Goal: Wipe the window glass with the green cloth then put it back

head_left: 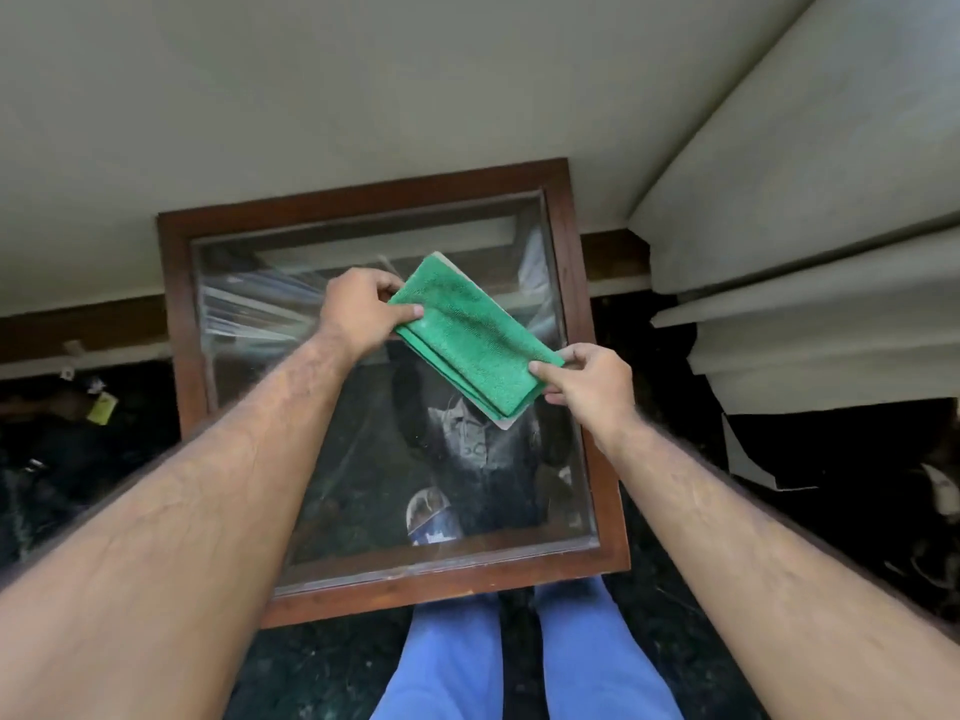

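A folded green cloth [470,335] is stretched between both hands above the window. My left hand [358,311] pinches its upper left end, my right hand [587,379] pinches its lower right end. Below it stands a square window glass [363,459] in a brown wooden frame [174,304], leaning against a pale wall. The glass shows streaks at the upper left and a dim reflection of a person. The cloth hides part of the upper pane.
A pale wall [363,96] rises behind the frame, with a stepped pale ledge [805,283] to the right. The dark floor [93,449] holds small scraps at the left. My legs in blue trousers [519,662] are just below the frame.
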{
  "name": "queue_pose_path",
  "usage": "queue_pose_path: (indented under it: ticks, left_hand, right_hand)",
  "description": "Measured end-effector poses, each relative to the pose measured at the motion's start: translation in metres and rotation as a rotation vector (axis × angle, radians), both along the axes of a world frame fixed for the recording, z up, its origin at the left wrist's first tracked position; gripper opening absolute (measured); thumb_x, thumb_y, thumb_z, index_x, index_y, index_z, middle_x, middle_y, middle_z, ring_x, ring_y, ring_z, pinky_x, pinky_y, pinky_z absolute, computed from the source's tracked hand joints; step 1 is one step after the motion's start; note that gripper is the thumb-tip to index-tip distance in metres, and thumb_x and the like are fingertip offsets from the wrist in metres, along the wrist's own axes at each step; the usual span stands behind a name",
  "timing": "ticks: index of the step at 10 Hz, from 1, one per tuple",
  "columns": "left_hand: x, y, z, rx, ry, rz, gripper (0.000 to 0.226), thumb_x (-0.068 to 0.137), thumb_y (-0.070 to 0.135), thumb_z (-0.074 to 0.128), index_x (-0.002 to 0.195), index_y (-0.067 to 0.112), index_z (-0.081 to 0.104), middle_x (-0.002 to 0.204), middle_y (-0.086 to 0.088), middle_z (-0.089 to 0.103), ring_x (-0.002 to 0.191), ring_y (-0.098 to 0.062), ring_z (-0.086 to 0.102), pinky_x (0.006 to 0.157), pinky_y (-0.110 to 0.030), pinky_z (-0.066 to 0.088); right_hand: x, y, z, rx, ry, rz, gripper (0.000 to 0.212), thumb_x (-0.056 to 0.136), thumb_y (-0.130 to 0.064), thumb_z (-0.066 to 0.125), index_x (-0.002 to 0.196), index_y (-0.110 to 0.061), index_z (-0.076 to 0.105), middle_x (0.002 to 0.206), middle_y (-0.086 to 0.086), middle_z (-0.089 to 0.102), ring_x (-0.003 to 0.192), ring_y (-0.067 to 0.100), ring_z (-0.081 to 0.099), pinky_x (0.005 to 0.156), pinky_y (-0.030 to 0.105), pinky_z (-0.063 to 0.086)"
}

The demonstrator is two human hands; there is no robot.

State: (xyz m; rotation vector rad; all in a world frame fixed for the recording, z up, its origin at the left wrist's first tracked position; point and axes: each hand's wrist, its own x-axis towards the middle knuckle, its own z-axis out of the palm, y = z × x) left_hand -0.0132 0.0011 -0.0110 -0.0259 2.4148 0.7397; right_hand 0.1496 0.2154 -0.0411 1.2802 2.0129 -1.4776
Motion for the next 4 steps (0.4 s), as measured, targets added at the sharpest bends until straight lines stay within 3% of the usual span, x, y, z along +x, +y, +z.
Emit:
queue_pose_path:
  ticks: [1, 2, 3, 4]
  left_hand:
    - [0.004, 0.005, -0.026, -0.072, 0.060, -0.079, 0.038, 0.085, 0.026, 0.085, 0.121, 0.013, 0.077, 0.117, -0.006, 0.079, 0.094, -0.015, 0.067, 0.091, -0.023, 0.047]
    - [0.010, 0.011, -0.043, -0.054, 0.128, -0.087, 0.041, 0.088, 0.023, 0.082, 0.126, 0.011, 0.073, 0.121, -0.009, 0.076, 0.097, -0.017, 0.065, 0.095, -0.026, 0.049]
    - [0.014, 0.013, -0.045, -0.100, 0.204, -0.178, 0.049, 0.090, 0.028, 0.078, 0.135, 0.011, 0.066, 0.133, -0.009, 0.068, 0.119, -0.024, 0.062, 0.112, -0.038, 0.048]
    - [0.019, 0.010, -0.033, -0.184, 0.242, -0.306, 0.061, 0.094, 0.041, 0.071, 0.146, 0.012, 0.055, 0.149, -0.009, 0.056, 0.139, -0.027, 0.048, 0.121, -0.047, 0.038]
  right_hand:
    - [0.002, -0.007, -0.026, 0.063, -0.049, 0.038, 0.015, 0.086, -0.019, 0.089, 0.092, -0.012, 0.077, 0.096, 0.010, 0.082, 0.083, 0.020, 0.082, 0.079, 0.040, 0.071]
    - [0.003, -0.008, -0.037, 0.164, -0.066, 0.117, 0.025, 0.085, -0.028, 0.090, 0.100, -0.012, 0.076, 0.095, 0.002, 0.079, 0.082, 0.017, 0.077, 0.071, 0.034, 0.067]
    - [0.002, -0.011, -0.026, 0.418, -0.099, 0.370, 0.038, 0.089, -0.043, 0.084, 0.109, -0.016, 0.065, 0.107, -0.003, 0.063, 0.091, 0.013, 0.060, 0.063, 0.022, 0.041]
    - [0.000, -0.008, -0.006, 0.599, -0.046, 0.629, 0.052, 0.096, -0.052, 0.072, 0.130, -0.016, 0.057, 0.130, 0.003, 0.058, 0.118, 0.019, 0.054, 0.087, 0.029, 0.047]
